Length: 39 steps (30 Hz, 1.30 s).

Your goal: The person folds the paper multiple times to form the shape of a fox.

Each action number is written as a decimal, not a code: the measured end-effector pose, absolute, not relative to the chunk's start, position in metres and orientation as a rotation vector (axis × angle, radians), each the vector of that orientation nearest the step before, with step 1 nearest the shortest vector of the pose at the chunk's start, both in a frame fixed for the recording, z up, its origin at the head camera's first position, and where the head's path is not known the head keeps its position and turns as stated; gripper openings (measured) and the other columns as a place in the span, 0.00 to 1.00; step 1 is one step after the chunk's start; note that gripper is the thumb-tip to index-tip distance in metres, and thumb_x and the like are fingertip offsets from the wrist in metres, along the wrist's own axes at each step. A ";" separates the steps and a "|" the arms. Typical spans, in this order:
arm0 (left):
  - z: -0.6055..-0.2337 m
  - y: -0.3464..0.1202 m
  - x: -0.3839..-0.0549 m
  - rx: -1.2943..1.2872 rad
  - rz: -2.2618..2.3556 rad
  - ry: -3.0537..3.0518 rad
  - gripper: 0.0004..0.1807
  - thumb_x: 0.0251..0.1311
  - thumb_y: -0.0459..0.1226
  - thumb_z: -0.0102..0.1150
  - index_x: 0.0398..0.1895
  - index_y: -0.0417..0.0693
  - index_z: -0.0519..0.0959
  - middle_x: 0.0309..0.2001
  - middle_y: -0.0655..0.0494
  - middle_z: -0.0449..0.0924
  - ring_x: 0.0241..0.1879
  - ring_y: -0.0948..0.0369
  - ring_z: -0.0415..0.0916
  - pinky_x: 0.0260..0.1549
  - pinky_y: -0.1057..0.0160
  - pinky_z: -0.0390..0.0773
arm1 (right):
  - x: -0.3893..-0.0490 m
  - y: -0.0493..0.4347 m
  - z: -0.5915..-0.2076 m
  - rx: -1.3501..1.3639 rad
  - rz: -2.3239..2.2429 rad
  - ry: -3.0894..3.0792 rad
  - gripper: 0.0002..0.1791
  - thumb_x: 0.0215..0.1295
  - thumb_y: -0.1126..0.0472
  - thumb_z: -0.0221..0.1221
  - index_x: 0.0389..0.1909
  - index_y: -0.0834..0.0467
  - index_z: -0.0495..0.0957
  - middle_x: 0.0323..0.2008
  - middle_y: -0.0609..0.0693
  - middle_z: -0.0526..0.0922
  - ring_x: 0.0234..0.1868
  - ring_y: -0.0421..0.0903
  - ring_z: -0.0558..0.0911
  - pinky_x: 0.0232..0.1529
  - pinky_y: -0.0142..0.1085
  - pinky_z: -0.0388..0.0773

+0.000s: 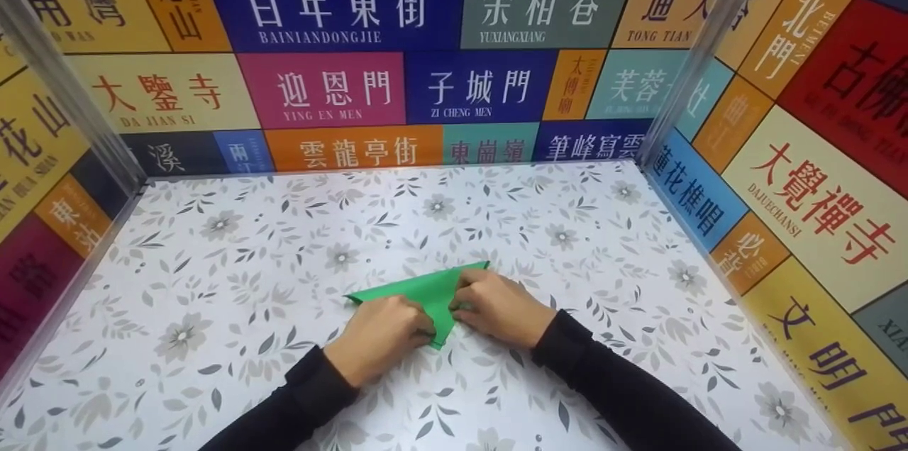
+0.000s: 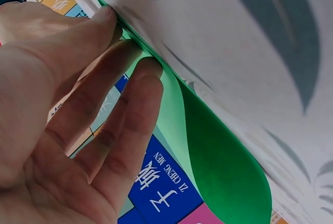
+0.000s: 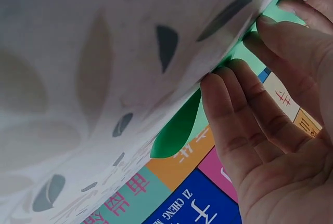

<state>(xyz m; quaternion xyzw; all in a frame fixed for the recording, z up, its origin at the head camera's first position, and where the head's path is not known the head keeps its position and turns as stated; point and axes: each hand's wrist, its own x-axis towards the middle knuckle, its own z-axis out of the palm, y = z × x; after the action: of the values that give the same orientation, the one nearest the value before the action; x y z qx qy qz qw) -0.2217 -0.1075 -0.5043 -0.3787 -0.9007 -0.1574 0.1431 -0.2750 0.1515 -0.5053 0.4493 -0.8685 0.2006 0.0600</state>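
Note:
A folded sheet of green paper (image 1: 425, 291) lies on the patterned tabletop, its long edge running at the far side with a pointed left end. My left hand (image 1: 383, 334) covers its lower left part; in the left wrist view, thumb and index finger pinch the edge of the green paper (image 2: 226, 154), which curls up beyond the fingers. On the other side my right hand (image 1: 500, 308) grips the right part. In the right wrist view, its thumb and index finger pinch the green paper (image 3: 179, 130) while the other fingertips rest along it.
White cloth with grey leaves and flowers covers the tabletop (image 1: 220, 274). Upright panels with colourful Chinese place-name blocks stand at the back (image 1: 333, 89), left and right (image 1: 801, 210). Metal corner posts (image 1: 681, 75) join the panels.

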 end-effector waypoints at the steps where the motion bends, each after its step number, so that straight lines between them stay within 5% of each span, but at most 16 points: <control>1: -0.505 -0.108 -0.222 -1.091 -0.447 -2.598 0.05 0.61 0.40 0.87 0.33 0.60 0.96 0.35 0.64 0.97 0.37 0.59 0.93 0.39 0.56 0.92 | -0.275 0.151 -0.505 1.366 0.608 -2.623 0.02 0.72 0.65 0.79 0.39 0.55 0.95 0.45 0.52 0.89 0.47 0.47 0.88 0.54 0.43 0.92; 17: -0.501 -0.112 -0.223 -1.174 -0.414 -2.540 0.04 0.64 0.42 0.86 0.34 0.61 0.96 0.33 0.65 0.95 0.36 0.60 0.90 0.38 0.58 0.92 | -0.270 0.151 -0.500 1.337 0.633 -2.620 0.03 0.73 0.63 0.78 0.44 0.56 0.96 0.47 0.52 0.90 0.50 0.48 0.89 0.59 0.46 0.91; 30: -0.508 -0.114 -0.225 -1.213 -0.365 -2.501 0.04 0.65 0.41 0.86 0.34 0.61 0.96 0.33 0.64 0.94 0.34 0.59 0.89 0.36 0.58 0.91 | -0.266 0.144 -0.503 1.401 0.640 -2.590 0.03 0.70 0.68 0.78 0.41 0.59 0.96 0.42 0.53 0.90 0.44 0.47 0.90 0.50 0.39 0.93; 39: -0.507 -0.118 -0.228 -1.274 -0.351 -2.524 0.04 0.64 0.43 0.86 0.37 0.62 0.96 0.35 0.65 0.94 0.37 0.60 0.89 0.39 0.59 0.91 | -0.262 0.145 -0.504 1.431 0.614 -2.535 0.05 0.70 0.67 0.79 0.43 0.58 0.95 0.45 0.53 0.89 0.48 0.48 0.89 0.53 0.39 0.92</control>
<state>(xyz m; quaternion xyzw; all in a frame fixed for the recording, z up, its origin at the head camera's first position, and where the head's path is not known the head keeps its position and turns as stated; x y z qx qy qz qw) -0.2280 -0.1184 -0.5071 -0.4423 -0.8765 -0.1219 0.1456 -0.2623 0.1447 -0.5041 0.4792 -0.8492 0.2056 0.0833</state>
